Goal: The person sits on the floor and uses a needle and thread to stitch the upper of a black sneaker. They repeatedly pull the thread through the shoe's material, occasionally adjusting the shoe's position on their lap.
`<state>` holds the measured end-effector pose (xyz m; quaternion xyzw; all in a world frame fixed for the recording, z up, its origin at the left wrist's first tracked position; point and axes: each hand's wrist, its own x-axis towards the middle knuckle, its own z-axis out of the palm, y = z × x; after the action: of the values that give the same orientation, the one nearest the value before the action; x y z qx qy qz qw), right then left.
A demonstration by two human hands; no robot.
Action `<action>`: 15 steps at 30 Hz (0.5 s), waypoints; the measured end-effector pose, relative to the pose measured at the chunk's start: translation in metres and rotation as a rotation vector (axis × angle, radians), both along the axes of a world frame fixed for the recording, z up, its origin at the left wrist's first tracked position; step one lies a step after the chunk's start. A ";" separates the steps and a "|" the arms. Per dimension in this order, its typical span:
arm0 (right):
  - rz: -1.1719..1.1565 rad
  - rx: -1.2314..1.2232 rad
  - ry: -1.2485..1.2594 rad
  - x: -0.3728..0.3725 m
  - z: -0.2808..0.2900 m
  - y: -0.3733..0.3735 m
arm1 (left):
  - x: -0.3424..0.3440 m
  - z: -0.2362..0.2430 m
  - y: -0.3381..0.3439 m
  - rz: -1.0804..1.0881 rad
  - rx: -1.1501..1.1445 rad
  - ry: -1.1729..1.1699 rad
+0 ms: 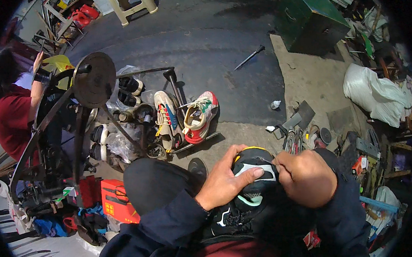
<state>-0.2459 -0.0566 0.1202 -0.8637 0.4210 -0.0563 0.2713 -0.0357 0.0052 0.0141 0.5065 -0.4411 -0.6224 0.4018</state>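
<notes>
A black shoe [251, 198] with pale grey, mint green and yellow details rests at my lap in the lower middle. My left hand [221, 182] grips it from the left side, the thumb lying across the grey panel. Against the upper right edge of the shoe, my right hand [307, 176] is closed with fingertips pinched; what they hold is hidden. Ahead of me, two beige multicolour sneakers [200, 113] sit on a metal frame [168, 83].
At left are an iron machine [92, 80], a person in maroon [10, 119] and a red box [120, 199]. Tools [301, 137] lie on the floor at right, near a white sack [375, 95]. A green chest [311, 23] and a plastic stool [129, 1] stand farther back.
</notes>
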 end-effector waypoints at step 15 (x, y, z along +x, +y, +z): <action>-0.317 -0.112 -0.246 0.009 -0.058 0.039 | 0.002 -0.008 0.004 -0.019 0.010 -0.008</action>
<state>-0.2372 -0.0176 0.0617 -0.7871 0.5113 -0.2265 0.2601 -0.0341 0.0088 0.0065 0.5066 -0.4446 -0.6264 0.3916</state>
